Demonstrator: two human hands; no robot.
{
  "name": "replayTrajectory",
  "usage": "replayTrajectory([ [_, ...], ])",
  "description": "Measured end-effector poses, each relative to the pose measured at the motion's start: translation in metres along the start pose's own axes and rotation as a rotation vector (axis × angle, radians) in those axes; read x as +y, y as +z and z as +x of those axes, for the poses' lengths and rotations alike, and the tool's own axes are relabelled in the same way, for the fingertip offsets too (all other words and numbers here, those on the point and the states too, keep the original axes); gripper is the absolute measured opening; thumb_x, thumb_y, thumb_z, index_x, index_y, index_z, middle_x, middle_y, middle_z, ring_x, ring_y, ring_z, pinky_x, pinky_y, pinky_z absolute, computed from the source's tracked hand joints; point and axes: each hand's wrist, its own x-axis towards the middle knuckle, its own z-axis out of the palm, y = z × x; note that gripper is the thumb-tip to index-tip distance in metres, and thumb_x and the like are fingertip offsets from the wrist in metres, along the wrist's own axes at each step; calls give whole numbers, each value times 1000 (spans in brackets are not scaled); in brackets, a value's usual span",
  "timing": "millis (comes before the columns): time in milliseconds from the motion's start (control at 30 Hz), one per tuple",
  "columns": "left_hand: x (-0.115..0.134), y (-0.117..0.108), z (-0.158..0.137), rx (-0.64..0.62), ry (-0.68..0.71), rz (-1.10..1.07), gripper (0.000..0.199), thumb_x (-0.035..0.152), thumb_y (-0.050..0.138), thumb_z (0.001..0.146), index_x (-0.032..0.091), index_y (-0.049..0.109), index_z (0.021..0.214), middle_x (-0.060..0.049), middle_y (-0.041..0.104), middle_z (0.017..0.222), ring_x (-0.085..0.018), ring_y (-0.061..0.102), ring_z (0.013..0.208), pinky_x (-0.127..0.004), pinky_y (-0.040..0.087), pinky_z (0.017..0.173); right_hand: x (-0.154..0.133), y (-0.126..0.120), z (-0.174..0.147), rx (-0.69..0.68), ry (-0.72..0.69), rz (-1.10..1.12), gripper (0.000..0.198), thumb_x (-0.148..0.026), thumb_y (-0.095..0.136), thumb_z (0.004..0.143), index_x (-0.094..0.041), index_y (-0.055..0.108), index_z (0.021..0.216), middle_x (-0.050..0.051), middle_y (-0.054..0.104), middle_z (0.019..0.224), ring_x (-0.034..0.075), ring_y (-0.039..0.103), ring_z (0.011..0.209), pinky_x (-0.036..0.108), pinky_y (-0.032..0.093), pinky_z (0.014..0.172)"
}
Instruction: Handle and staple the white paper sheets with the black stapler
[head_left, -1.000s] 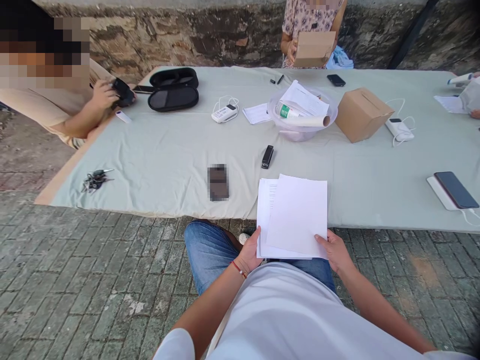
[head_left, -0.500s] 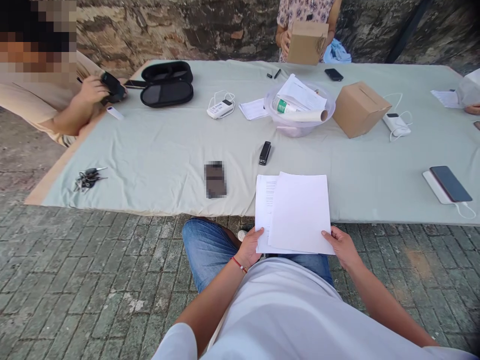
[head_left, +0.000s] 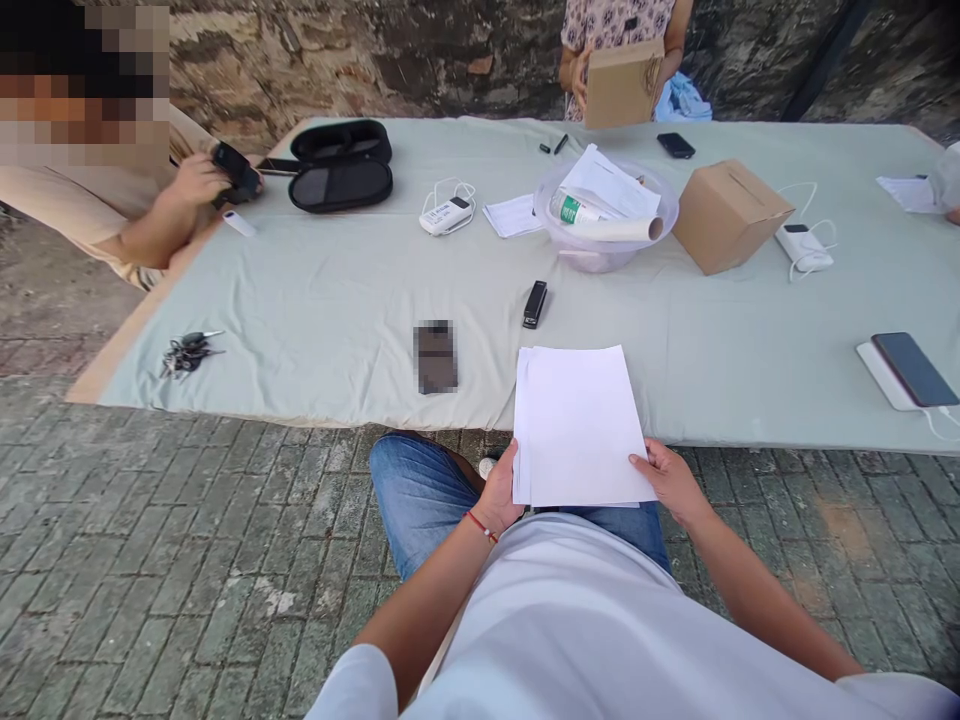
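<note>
Several white sheets of paper [head_left: 577,425] lie in a loose stack between my hands, partly over the table's near edge and partly above my lap. The top sheet is blank and nearly covers those under it, whose edges peek out at the left. My left hand [head_left: 501,492] holds the stack's lower left edge, thumb along the side. At the lower right edge, my right hand [head_left: 670,482] pinches the paper between thumb and fingers. Just beyond the sheets lies a black stapler [head_left: 535,304]. A blurred dark object [head_left: 436,357] rests to their left.
A clear plastic basin [head_left: 592,258] holds papers, a bottle and a cardboard tube. Beside it stands a cardboard box [head_left: 727,220]. Keys [head_left: 189,354], a black case [head_left: 341,180] and a phone [head_left: 916,368] lie around. One person sits left; another opposite holds a box [head_left: 622,85].
The top sheet has slid left over the lower ones, hiding their printed text. My right hand has moved left with it. The view has shifted slightly.
</note>
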Motion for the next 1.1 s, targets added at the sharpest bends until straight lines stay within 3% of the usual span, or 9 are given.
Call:
replayTrajectory([
  [133,-3,-2,0,91,31,73,41,33,67,84,9,64,117,-17,72,109,-29,67,108,-45,48,104,-4,1,2,87,-46,-191,46,-53,53,87,-23,56,122,6,74,98,27,69,86,37,52,75],
  [300,-6,1,1,35,51,127,46,35,74,78,10,65,114,-17,71,111,-29,69,102,-44,52,98,-11,11,1,163,-205,-655,37,-48,41,94,-25,65,109,9,71,108,29,64,101,40,45,90],
  [400,-6,1,1,65,81,172,45,28,79,72,12,65,112,-15,73,108,-28,70,98,-44,53,96,-10,9,0,179,-199,-705,36,-44,39,94,-25,65,110,10,68,114,29,61,107,40,43,94],
  [533,-7,-3,1,97,60,167,43,24,80,70,12,65,109,-15,74,104,-28,71,94,-45,54,94,-2,-1,1,256,-68,-533,42,-51,44,91,-24,62,117,12,66,118,31,59,112,41,45,94],
  [600,-8,-4,-1,72,29,161,44,22,80,69,12,65,110,-15,73,105,-28,71,94,-46,54,94,2,0,0,199,7,-366,43,-54,46,90,-25,62,115,10,68,114,29,61,109,40,47,90],
  [700,-8,-6,-3,-3,-47,188,48,17,81,67,10,66,112,-17,73,107,-30,71,96,-48,52,96,5,8,-3,100,10,-155,39,-54,46,90,-24,64,107,6,69,110,25,62,105,37,49,87],
  [867,17,-6,4,-110,-48,197,44,33,73,79,11,66,116,-17,69,118,-29,67,108,-45,47,104,4,10,-8,19,73,-126,35,-54,53,84,-21,64,90,3,69,82,21,64,81,32,52,70],
  [1000,32,-2,22,-57,-66,198,38,37,68,84,10,69,111,-15,71,115,-26,67,107,-41,46,104,2,10,-3,4,150,106,36,-57,57,82,-23,64,93,4,72,89,21,67,82,34,54,70],
  [1100,19,5,32,17,-61,301,36,32,77,75,8,71,102,-18,73,104,-27,71,95,-43,50,98,4,22,3,95,148,296,38,-55,64,79,-24,66,100,7,74,98,24,70,88,38,57,76],
])
